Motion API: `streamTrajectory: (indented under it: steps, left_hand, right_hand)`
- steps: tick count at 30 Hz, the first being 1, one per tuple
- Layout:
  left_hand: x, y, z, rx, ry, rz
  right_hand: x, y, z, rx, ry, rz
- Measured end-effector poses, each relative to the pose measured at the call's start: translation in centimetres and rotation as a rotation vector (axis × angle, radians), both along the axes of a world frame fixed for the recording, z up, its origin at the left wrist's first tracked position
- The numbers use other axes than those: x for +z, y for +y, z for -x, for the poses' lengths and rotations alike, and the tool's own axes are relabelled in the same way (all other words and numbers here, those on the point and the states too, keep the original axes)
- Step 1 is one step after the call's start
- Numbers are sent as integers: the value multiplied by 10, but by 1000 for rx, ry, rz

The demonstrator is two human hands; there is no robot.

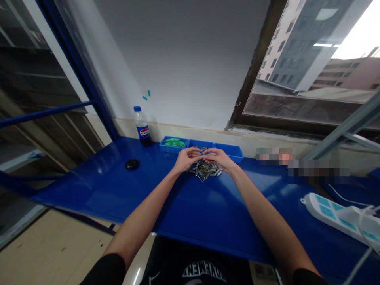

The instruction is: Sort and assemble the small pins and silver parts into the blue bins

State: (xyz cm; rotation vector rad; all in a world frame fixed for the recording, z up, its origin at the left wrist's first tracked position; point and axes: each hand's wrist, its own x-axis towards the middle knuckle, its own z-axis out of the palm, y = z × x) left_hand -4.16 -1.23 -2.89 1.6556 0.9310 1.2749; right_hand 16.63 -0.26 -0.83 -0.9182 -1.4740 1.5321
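Observation:
My left hand [187, 159] and my right hand [219, 159] meet over a heap of small metal parts [205, 171] on the blue table. The fingertips of both are pinched together at one spot. Whatever lies between them is too small to make out. Silvery cylinders and thin brass-coloured pins or screws make up the heap. Just behind my hands stands a row of blue bins: the left bin [170, 149] holds green pieces [174, 142], the middle bin [202, 142] shows a few metal parts, and the right bin [229, 151] is partly hidden by my right hand.
A cola bottle [143, 127] stands by the wall at the back left, with a black rounded object [132, 164] in front of it. At the right lies a white power strip [338, 213] with cables. Blurred items sit along the back right.

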Motion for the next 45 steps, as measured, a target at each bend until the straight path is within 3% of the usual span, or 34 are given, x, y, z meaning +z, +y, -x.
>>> streamTrajectory:
  steps: [6,9,17,24,28,39,45]
  left_hand:
    - [-2,-4,4,131,477,-174]
    - [-8,-3,8,142,680,-178]
    - [-12,0,11,181,777,-149]
    - [-11,3,12,191,624,-122]
    - [-7,7,9,202,391,-104]
    - [-3,6,2,112,-234,178]
    - [-1,2,2,70,-220,192]
  right_hand:
    - [-1,7,-6,-101,-80,-53]
    - [-2,10,-8,-183,-40,-82]
    - [4,6,-7,-219,-52,-35]
    - [8,3,-5,-188,-94,-4]
    - [8,3,-5,-159,-120,35]
    - [7,1,-5,-108,-160,39]
    - [9,-4,-2,-9,-92,52]
